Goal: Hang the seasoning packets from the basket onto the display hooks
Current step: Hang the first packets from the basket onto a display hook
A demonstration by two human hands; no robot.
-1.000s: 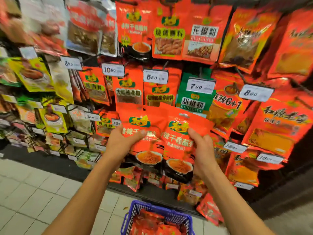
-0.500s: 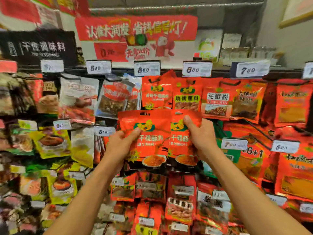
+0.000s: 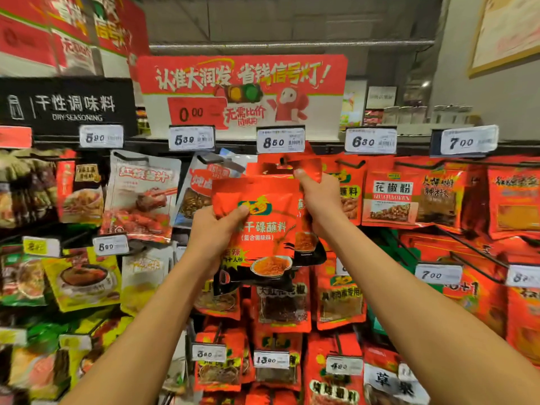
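My left hand [image 3: 214,233] grips a red seasoning packet [image 3: 264,226] by its left edge, thumb on the front. Behind it my right hand [image 3: 317,200] pinches a second red packet [image 3: 306,168] near its top and holds that top up against the display hook [image 3: 282,162] under the 8.50 price tag [image 3: 280,140]. Whether the packet's hole is over the hook I cannot tell. The basket is out of view.
The rack is packed with hanging seasoning packets: red ones [image 3: 388,197] to the right and below, grey and yellow ones [image 3: 140,194] to the left. Price tags line the top rail. A red promotional sign [image 3: 242,83] stands above.
Both hands rose from waist height to the top row. The two packets, side by side before, now overlap, and my right hand has lifted its packet up to the hook. The basket left the view.
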